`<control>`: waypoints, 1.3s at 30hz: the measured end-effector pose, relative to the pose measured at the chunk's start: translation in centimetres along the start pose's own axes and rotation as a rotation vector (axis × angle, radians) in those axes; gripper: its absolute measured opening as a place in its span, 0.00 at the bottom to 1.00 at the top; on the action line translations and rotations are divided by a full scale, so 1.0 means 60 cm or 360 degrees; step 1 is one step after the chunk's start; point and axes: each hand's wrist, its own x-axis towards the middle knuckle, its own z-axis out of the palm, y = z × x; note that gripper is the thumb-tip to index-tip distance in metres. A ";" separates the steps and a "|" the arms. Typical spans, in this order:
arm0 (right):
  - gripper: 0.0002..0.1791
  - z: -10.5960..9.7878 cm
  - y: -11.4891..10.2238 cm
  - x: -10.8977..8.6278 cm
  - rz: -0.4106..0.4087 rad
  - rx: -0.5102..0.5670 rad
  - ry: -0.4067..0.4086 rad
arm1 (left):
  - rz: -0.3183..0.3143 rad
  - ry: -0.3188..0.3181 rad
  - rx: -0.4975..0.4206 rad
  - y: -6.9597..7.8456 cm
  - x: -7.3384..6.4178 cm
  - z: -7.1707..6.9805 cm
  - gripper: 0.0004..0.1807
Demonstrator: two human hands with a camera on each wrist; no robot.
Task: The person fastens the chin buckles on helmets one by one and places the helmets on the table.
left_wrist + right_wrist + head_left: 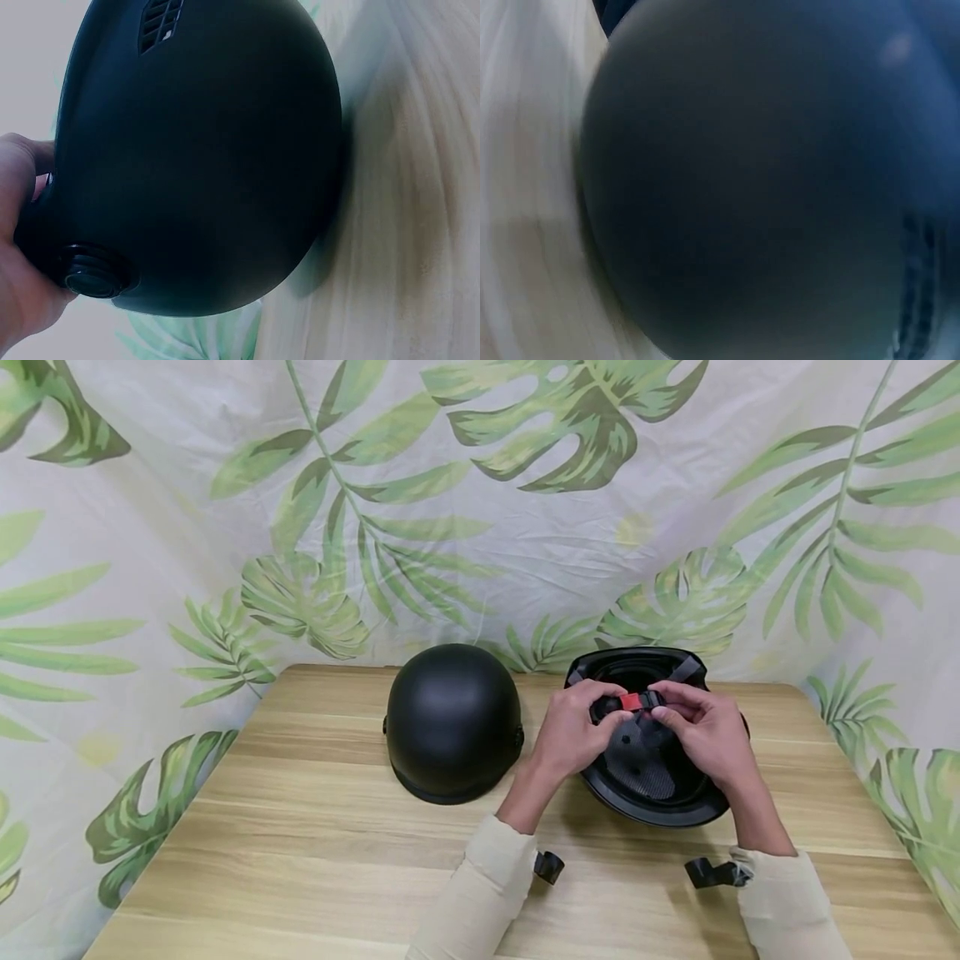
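Observation:
A black helmet (pixel 649 806) lies upside down on the table, its dark padded inside facing up. Across its opening runs a chin strap with a red and black buckle (pixel 631 702). My left hand (pixel 572 735) pinches the left end of the buckle between thumb and fingers. At the other end, the right hand (pixel 708 731) pinches the black part. Whether the two halves are clipped together I cannot tell. In the left wrist view the helmet's shell shows a round knob (pixel 91 274) and a vent (pixel 160 24). The shell (pixel 742 187) fills most of the right wrist view, hiding the right hand.
A second black helmet (pixel 453 722) sits dome up to the left on the wooden table (pixel 300 860). Black wrist mounts (pixel 550 866) stick out at both sleeves. Behind the table hangs a leaf-patterned cloth (pixel 540 560).

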 end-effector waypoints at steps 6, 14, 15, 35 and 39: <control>0.15 0.002 -0.002 0.000 -0.0019 -0.0069 -0.0057 | 0.0006 -0.0025 0.0077 0.005 0.000 0.003 0.14; 0.17 -0.014 -0.009 -0.005 -0.0019 -0.0258 -0.0127 | -0.0029 -0.0124 0.0302 0.005 -0.002 -0.003 0.13; 0.17 -0.014 -0.009 -0.005 -0.0020 -0.0275 -0.0141 | -0.0038 -0.0131 0.0317 0.004 -0.003 -0.003 0.13; 0.17 -0.003 -0.011 -0.003 0.0046 -0.0551 -0.0291 | -0.0224 -0.0243 0.0635 0.011 -0.006 -0.003 0.09; 0.16 0.000 -0.010 -0.004 0.0041 -0.0578 -0.0316 | -0.0233 -0.0265 0.0673 0.012 -0.007 -0.001 0.09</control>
